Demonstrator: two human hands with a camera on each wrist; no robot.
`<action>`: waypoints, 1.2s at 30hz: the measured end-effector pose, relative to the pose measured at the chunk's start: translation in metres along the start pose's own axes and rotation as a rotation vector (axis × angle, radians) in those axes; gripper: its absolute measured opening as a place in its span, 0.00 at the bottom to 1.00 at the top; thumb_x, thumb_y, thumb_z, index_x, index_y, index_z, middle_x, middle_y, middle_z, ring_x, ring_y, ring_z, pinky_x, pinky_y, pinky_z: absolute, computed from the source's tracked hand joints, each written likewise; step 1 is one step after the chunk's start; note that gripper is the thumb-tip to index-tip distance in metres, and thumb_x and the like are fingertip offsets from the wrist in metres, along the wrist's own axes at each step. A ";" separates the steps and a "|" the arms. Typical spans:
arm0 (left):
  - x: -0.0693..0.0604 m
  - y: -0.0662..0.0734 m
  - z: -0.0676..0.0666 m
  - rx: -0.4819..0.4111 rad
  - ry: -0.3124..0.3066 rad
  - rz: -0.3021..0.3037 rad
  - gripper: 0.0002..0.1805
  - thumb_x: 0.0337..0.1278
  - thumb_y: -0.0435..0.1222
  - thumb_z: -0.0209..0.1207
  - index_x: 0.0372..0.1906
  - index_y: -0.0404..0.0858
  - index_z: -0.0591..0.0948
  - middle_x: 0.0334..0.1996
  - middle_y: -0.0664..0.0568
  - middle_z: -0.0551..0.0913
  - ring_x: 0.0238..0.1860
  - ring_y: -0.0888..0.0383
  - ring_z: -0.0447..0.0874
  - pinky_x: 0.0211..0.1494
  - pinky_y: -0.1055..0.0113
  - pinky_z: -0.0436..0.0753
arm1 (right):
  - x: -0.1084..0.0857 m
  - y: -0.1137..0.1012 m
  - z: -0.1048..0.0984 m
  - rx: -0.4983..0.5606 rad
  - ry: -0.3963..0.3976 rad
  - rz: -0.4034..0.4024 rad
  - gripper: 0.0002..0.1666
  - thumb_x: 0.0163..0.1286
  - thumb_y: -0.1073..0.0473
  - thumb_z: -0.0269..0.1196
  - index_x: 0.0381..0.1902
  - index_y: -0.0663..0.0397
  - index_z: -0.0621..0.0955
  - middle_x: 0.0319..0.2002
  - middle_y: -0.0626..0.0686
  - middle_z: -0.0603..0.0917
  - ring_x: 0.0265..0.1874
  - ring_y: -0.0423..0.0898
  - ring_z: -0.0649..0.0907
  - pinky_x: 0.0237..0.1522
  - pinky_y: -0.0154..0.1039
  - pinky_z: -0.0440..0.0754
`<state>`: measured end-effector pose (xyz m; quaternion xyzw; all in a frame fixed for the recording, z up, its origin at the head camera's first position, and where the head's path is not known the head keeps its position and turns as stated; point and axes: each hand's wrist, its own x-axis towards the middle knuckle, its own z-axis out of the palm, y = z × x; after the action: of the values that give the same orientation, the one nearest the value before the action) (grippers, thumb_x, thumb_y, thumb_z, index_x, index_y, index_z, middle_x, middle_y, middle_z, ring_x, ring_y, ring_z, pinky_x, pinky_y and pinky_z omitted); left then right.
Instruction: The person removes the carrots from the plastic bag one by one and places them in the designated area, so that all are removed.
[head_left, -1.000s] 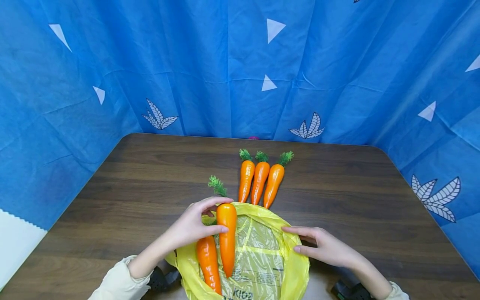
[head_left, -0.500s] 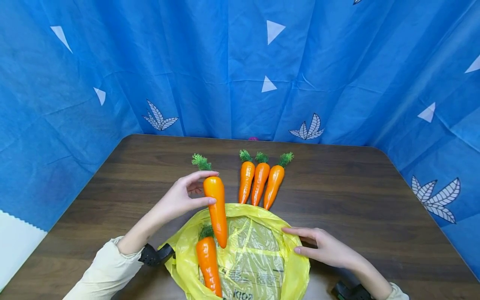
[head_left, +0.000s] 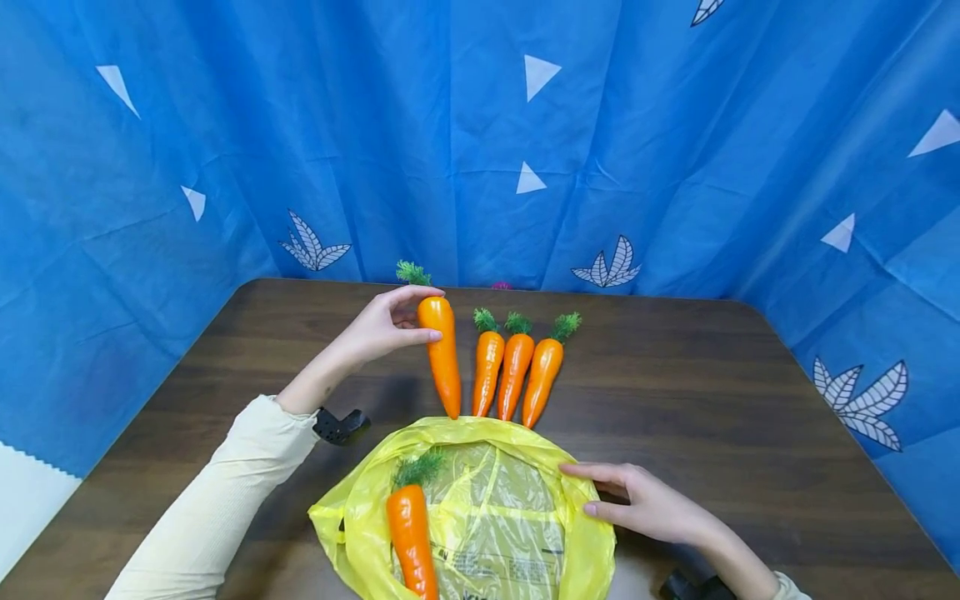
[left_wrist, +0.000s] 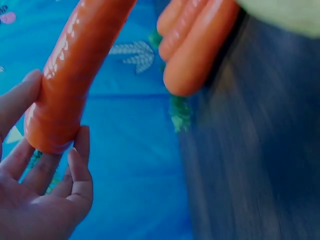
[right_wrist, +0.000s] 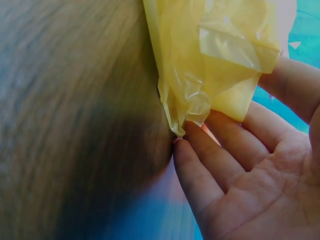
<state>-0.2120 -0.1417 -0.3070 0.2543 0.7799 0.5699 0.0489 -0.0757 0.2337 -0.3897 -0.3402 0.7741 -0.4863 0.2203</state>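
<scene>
Dark surface (head_left: 697, 375), yellow bag (head_left: 356, 529) — held carrot (head_left: 442, 358) near its far rim.
The left hand (head_left: 386, 323) pinches the held carrot by its thick end, left of three carrots (head_left: 516, 367); the right hand (head_left: 641, 504), fingers loosely spread, touches the bag's rim. The bag's near side is cut off — the inside carrot (head_left: 411, 533) loses its tip from sight.

The table (head_left: 675, 383) is dark brown wood with streaky lines, and its far corners are round. Three orange carrots (head_left: 515, 375) lie on it side by side, with their fluffy green tops at the far end. Just beside their pointy tips, a yellow plastic bag (head_left: 588, 542) sits on the wood, its mouth wide open.
</scene>
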 end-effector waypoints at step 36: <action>0.041 -0.083 0.018 0.070 -0.147 -0.145 0.28 0.52 0.32 0.66 0.59 0.31 0.72 0.54 0.40 0.75 0.52 0.47 0.74 0.56 0.57 0.75 | 0.000 0.002 0.000 -0.013 0.005 -0.019 0.28 0.71 0.61 0.55 0.65 0.66 0.67 0.62 0.65 0.69 0.60 0.42 0.69 0.54 0.33 0.72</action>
<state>-0.2694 -0.1259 -0.3804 0.2397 0.8100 0.5170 0.1382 -0.0759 0.2344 -0.3912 -0.3477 0.7746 -0.4840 0.2117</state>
